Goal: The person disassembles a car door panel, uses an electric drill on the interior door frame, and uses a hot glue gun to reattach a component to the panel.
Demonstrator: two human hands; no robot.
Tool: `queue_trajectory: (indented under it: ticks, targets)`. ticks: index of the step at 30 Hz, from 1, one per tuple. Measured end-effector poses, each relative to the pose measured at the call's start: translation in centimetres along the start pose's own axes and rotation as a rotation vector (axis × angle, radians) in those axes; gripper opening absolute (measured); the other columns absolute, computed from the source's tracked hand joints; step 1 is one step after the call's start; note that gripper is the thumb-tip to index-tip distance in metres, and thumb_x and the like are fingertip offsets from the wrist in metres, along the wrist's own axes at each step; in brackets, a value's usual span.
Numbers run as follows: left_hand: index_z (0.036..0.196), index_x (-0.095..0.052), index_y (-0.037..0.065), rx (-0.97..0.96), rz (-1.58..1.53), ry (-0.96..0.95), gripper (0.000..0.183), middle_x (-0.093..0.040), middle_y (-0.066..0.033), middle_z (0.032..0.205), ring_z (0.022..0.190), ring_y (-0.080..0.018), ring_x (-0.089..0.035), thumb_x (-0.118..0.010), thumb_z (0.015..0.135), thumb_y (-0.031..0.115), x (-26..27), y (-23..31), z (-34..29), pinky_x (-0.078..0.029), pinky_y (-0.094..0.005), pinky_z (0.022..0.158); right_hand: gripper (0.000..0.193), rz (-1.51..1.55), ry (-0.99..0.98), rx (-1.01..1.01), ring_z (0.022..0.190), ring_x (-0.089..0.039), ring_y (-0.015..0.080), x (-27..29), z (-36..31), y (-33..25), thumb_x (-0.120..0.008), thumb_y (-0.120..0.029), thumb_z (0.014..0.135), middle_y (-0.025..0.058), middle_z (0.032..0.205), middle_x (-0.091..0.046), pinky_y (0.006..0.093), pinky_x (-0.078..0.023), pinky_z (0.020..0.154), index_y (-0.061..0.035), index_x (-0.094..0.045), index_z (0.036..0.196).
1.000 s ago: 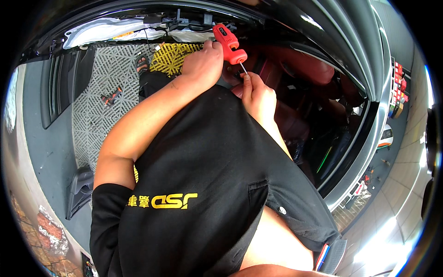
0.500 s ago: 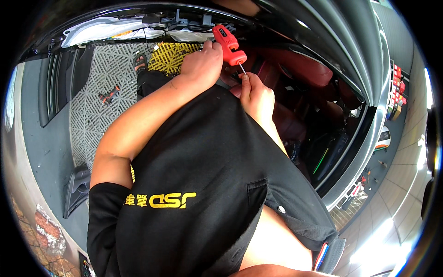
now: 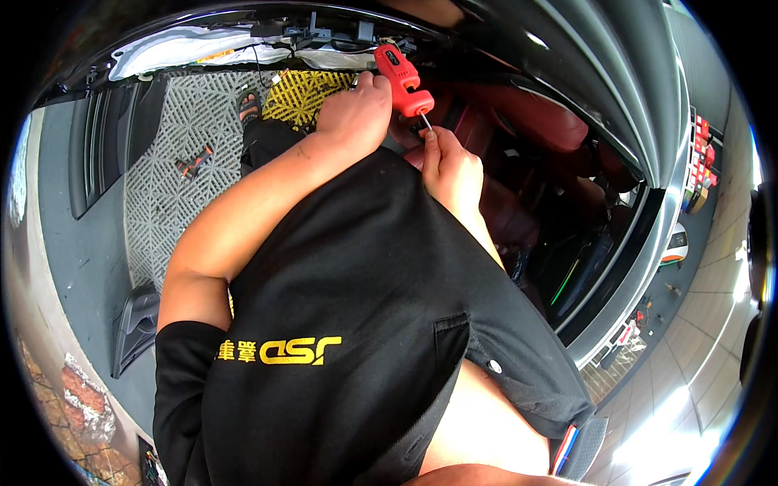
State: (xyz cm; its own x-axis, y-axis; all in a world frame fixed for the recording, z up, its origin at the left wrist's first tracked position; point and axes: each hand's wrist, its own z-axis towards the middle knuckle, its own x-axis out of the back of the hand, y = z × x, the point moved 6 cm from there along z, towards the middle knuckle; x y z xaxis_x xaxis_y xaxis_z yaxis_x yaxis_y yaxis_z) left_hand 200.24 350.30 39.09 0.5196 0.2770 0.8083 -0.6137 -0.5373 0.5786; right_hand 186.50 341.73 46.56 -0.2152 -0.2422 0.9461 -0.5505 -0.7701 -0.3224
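My left hand (image 3: 355, 112) is closed around the near side of a red gun-shaped power tool (image 3: 392, 65), whose grip is partly hidden behind the fingers. A thin metal shaft (image 3: 425, 121) sticks out of its front toward my right hand (image 3: 455, 166). The thumb and fingers of that hand are pinched at the shaft's end. Whether a small part is also between them I cannot tell. Both hands are in front of the open car doorway, with dark red seats (image 3: 535, 117) beyond them.
A car door with exposed white lining (image 3: 170, 57) spans the top left. On the grey grid mat (image 3: 182, 113) lies an orange and black tool (image 3: 194, 163); a yellow mat section (image 3: 296, 97) adjoins it. Black trim panels (image 3: 134, 328) rest on the floor. The door frame (image 3: 628, 296) curves along the right.
The view has shifted very slightly. Both hands and the red tool keep nearly the same position and hold.
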Motion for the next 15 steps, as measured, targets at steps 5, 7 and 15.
queue_trajectory:
  ticks: [5, 7, 15]
  targets:
    - [0.112, -0.056, -0.002, 0.009, -0.003, -0.012, 0.029, -0.065, -0.0207, 0.114, 0.086, -0.0399, -0.073, -0.064, 0.089, 0.013, -0.04, 0.06, 0.14, -0.06, -0.0498, 0.068, 0.021, -0.006, -0.004, -0.014, 0.064, -0.07, 0.0406, -0.15, -0.01, 0.08, -0.059, -0.032, 0.102, 0.019, 0.067, -0.068, 0.0496, -0.055, 0.059, -0.0151, -0.073, 0.099]
    - [0.111, -0.056, -0.002, 0.01, -0.004, -0.008, 0.028, -0.065, -0.0207, 0.114, 0.087, -0.04, -0.073, -0.064, 0.089, 0.013, -0.06, 0.03, 0.15, -0.06, -0.05, 0.068, 0.022, -0.007, -0.002, -0.008, 0.065, -0.07, 0.0407, -0.12, 0.1, 0.03, -0.059, -0.032, 0.102, 0.019, 0.067, -0.068, 0.0493, -0.055, 0.059, -0.0149, -0.073, 0.098]
    - [0.112, -0.056, -0.003, 0.011, 0.007, 0.003, 0.027, -0.065, -0.022, 0.115, 0.087, -0.0401, -0.074, -0.061, 0.09, 0.012, 0.03, 0.01, 0.29, -0.061, -0.05, 0.069, 0.023, -0.001, 0.01, 0.0, 0.065, -0.07, 0.0405, -0.07, 0.19, -0.17, -0.06, -0.032, 0.102, 0.0191, 0.068, -0.068, 0.0493, -0.056, 0.06, -0.0142, -0.072, 0.096]
